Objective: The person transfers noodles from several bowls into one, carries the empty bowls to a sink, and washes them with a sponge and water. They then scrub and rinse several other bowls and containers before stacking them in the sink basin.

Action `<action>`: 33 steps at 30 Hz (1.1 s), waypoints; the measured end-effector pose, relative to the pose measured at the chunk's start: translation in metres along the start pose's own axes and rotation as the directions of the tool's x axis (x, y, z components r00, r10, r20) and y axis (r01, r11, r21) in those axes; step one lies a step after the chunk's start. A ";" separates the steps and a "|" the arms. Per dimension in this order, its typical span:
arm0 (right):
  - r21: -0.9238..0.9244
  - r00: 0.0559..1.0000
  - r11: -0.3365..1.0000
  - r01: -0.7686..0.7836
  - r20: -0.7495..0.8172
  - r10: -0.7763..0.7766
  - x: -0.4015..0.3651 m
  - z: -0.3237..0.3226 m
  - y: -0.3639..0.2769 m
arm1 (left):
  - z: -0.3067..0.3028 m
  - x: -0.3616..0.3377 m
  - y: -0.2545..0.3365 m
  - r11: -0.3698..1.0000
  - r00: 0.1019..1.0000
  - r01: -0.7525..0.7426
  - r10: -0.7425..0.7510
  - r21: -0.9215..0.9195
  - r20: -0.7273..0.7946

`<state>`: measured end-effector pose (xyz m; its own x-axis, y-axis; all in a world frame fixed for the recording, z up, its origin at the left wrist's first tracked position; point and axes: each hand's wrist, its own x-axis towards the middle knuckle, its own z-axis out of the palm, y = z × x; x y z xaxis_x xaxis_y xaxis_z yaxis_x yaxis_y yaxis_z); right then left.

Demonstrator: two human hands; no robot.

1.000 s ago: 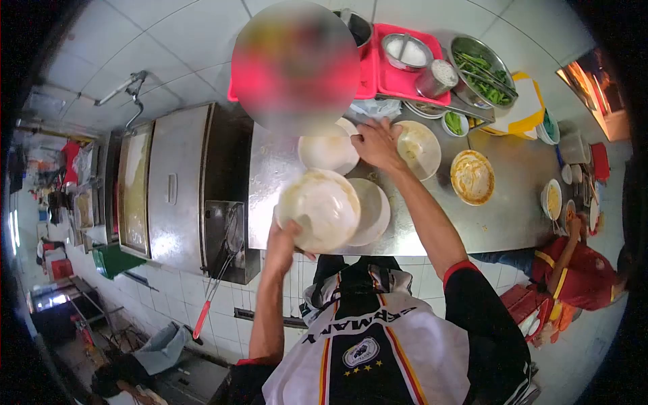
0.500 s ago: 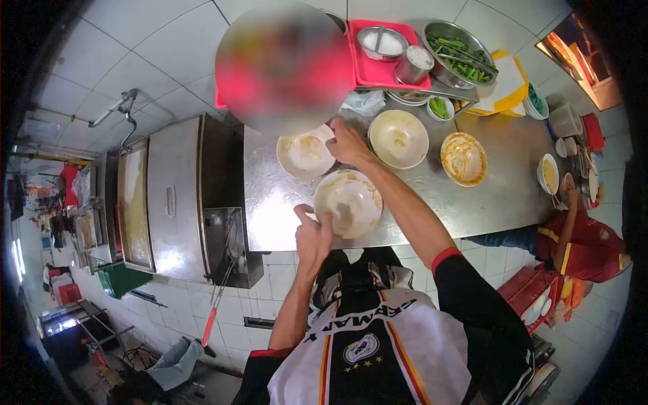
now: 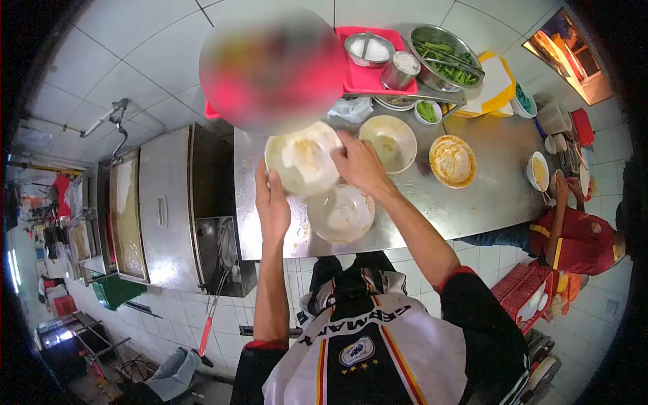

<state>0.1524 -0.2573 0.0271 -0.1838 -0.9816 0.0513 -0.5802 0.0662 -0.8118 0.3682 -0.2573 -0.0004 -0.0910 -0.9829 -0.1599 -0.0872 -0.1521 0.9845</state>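
A white bowl (image 3: 302,160) with brownish residue inside is raised a little above the steel table, slightly blurred. My right hand (image 3: 363,167) grips its right rim. At its lower left edge, my left hand (image 3: 273,206) has thumb and fingers closed on the rim. Just below, a second used bowl (image 3: 341,214) rests on the table near the front edge, partly covered by the raised one. Beyond my right hand stands a third white bowl (image 3: 388,144) with a little residue. Farther right, another bowl (image 3: 452,161) is smeared with orange-brown sauce.
The steel table (image 3: 418,206) carries a back shelf with a pink tray (image 3: 351,79), a metal bowl of greens (image 3: 445,59) and a tin of white grains (image 3: 401,70). A steel cabinet (image 3: 162,202) stands left. At the right end, a person in a red shirt (image 3: 577,236) handles dishes.
My left hand has left the near bowl and moved up to the other bowl's left edge. That bowl has been raised and shifted towards me, my right hand still on it.
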 end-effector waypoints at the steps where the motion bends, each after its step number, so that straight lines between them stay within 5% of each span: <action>1: 0.001 0.999 1.000 -0.019 0.032 0.019 -0.016 -0.012 -0.003 | -0.001 -0.012 0.003 0.998 1.000 -0.013 0.013 0.067 -0.006; 3: 0.021 0.995 0.997 -0.080 0.064 0.078 -0.050 -0.025 0.002 | 0.010 -0.050 0.015 0.985 0.996 0.083 -0.080 0.152 -0.027; 7: -0.124 0.999 0.992 -0.025 -0.033 0.021 -0.103 -0.019 0.036 | 0.026 -0.087 -0.013 0.903 1.000 0.013 -0.023 0.429 0.017; 9: -0.068 0.989 0.988 -0.139 -0.052 0.135 -0.117 -0.017 0.036 | 0.034 -0.093 -0.008 0.828 0.995 0.029 -0.078 0.561 0.063; 10: -0.039 0.980 0.980 -0.193 -0.063 0.191 -0.119 -0.017 0.037 | 0.037 -0.095 -0.024 0.817 0.998 -0.058 0.038 0.573 0.046; 16: 0.060 0.960 0.961 -0.271 -0.062 0.275 -0.117 -0.025 0.044 | 0.035 -0.088 -0.029 0.733 0.995 -0.087 0.091 0.675 0.030; 19: 0.133 0.878 0.903 -0.408 -0.213 0.429 -0.108 -0.037 0.089 | 0.046 -0.038 -0.033 0.641 0.943 -0.207 0.332 0.739 -0.024; 21: 0.078 0.766 0.868 -0.490 -0.438 0.471 -0.088 -0.054 0.095 | 0.073 0.013 -0.031 0.753 0.975 -0.204 0.211 0.625 0.064; 23: -0.172 0.741 0.909 -0.379 -0.644 0.187 -0.066 -0.034 0.178 | 0.115 0.063 -0.030 0.752 0.971 -0.221 0.114 0.621 0.208; 24: -0.014 0.757 0.924 -0.382 -0.578 0.305 -0.049 -0.031 0.201 | 0.140 0.099 -0.055 0.764 0.942 -0.253 0.054 0.594 0.332; 26: 0.245 0.781 0.877 -0.414 -0.400 0.480 -0.036 -0.027 0.216 | 0.167 0.121 -0.050 0.927 0.802 0.074 -0.274 0.367 0.531; 27: 0.336 0.782 0.831 -0.444 -0.307 0.542 -0.035 -0.027 0.214 | 0.173 0.116 -0.018 0.871 0.610 0.458 -0.452 0.177 0.651; 29: 0.402 0.793 0.772 -0.492 -0.161 0.588 -0.030 -0.048 0.169 | 0.190 0.143 -0.060 0.911 0.682 0.352 -0.407 0.216 0.608; 31: 0.425 0.822 0.800 -0.423 -0.190 0.536 -0.033 -0.049 0.149 | 0.189 0.143 -0.062 0.932 0.752 0.266 -0.361 0.247 0.552; 33: 0.432 0.838 0.815 -0.386 -0.204 0.505 -0.036 -0.059 0.123 | 0.177 0.113 -0.003 0.942 0.820 0.198 -0.310 0.269 0.482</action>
<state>0.0405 -0.2029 -0.0402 -0.6092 -0.7531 -0.2485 -0.0588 0.3553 -0.9329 0.1829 -0.3496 -0.0340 -0.5254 -0.7086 -0.4710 -0.3675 -0.3103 0.8767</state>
